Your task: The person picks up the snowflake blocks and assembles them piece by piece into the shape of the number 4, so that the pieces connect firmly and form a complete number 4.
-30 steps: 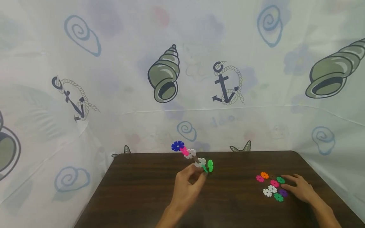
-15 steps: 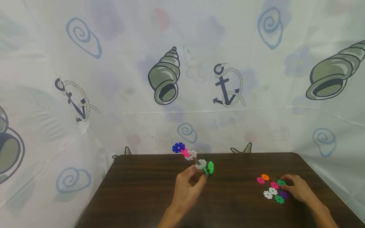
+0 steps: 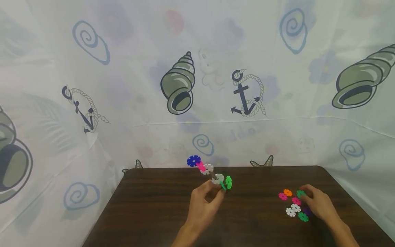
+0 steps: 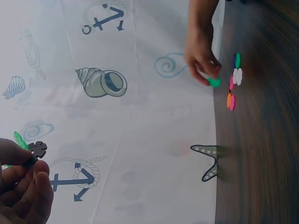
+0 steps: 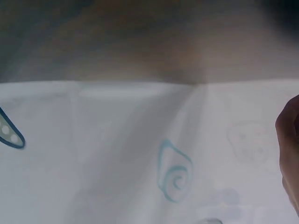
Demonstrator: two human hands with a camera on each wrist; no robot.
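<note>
My left hand (image 3: 202, 206) pinches a chain of interlocking snowflake discs, held up over the table. Leading away from the fingers are white discs (image 3: 207, 169), a pink disc (image 3: 201, 166) and a dark blue disc (image 3: 193, 161) at the tip; a bright green disc (image 3: 228, 182) sticks out on the right. In the left wrist view, a dark brown disc (image 4: 38, 150) shows beside the thumb. My right hand (image 3: 322, 205) pinches a green disc (image 3: 300, 194), which the left wrist view shows raised off the table. Only an edge of the right hand (image 5: 289, 151) appears in the right wrist view.
Loose discs lie flat below the right hand: orange (image 3: 287, 192), pink (image 3: 282, 196), white (image 3: 290, 212), green (image 3: 303, 216) and a partly covered purple one (image 3: 307, 211). A printed cloth (image 3: 135, 103) hangs behind the dark wooden table (image 3: 145, 206).
The right hand's spread fingers have closed on the green disc and drawn it slightly up and left. The left hand and its chain have stayed nearly still.
</note>
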